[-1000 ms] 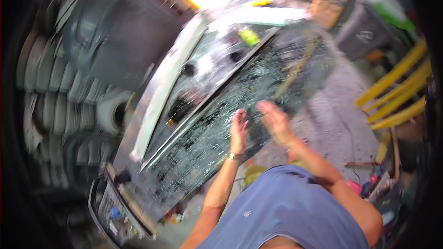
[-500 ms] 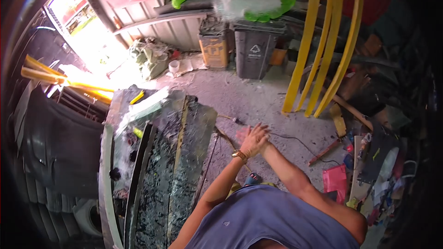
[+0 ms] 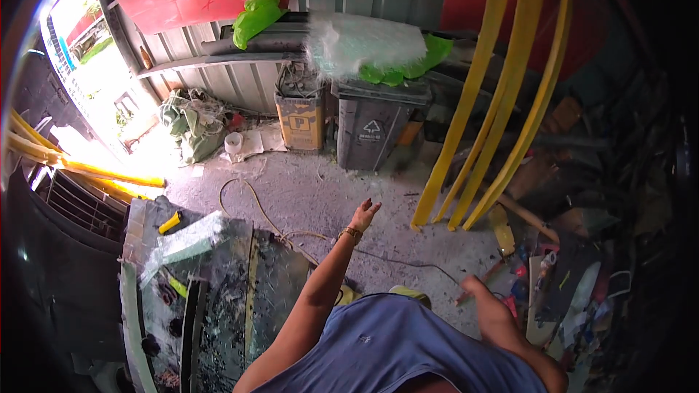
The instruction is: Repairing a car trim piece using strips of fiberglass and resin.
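My left hand (image 3: pixel 365 215) is stretched out over the concrete floor, fingers apart and holding nothing. A bracelet or watch (image 3: pixel 350 232) is on that wrist. Below the hand a tan hose (image 3: pixel 300 235) and a dark cord (image 3: pixel 408 263) lie on the floor. My right arm (image 3: pixel 502 316) is bent at my right side. Its far end is over the floor near scattered scraps, and no fingers can be made out there. To my left stands a worktable (image 3: pixel 280 269) with a dark, resin-smeared top, carrying a white fibre strip (image 3: pixel 182 241) and a yellow-handled tool (image 3: pixel 170 223).
Yellow curved strips (image 3: pixel 466 113) lean upright ahead on the right. A grey bin (image 3: pixel 371 131) topped with white fibre matting (image 3: pixel 364 45) and a yellow box (image 3: pixel 300 122) stand by the wall. A cloth heap (image 3: pixel 195 125) lies near the bright doorway. Debris (image 3: pixel 575 284) crowds the right side.
My hands, clasped together before, have come apart. The left reaches forward; the right arm has drawn back to my side. The view has shifted, with the bins and table lower and further left.
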Motion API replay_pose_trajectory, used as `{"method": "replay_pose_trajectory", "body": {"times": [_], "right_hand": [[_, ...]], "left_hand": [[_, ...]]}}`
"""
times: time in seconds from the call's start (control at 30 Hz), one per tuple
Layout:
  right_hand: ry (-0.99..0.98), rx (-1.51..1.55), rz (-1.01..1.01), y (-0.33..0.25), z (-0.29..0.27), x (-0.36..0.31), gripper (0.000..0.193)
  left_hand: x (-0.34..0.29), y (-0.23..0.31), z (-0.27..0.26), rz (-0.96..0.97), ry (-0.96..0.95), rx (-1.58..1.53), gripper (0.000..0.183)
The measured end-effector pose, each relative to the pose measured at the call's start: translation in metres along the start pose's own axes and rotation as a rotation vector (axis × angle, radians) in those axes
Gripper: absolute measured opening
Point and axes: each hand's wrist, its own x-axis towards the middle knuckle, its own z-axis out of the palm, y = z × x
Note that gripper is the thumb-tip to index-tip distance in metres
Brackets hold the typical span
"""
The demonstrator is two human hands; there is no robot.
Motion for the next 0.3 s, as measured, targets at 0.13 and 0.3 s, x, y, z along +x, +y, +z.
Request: {"method": "replay_pose_trajectory", "body": {"times": [0.13,0.3], "right_hand": [[-0.440,0.773,0.066,-0.075,-0.034,0.024,0.029],[-0.809,0.744,0.336,-0.103,-0.125,0.096,0.043]], "left_hand": [[0.036,-0.010,-0.091,-0.007,0.261,-0.096,0.042],[0.102,0.001,-0.116,-0.116,0.361,-0.204,0.029]]}}
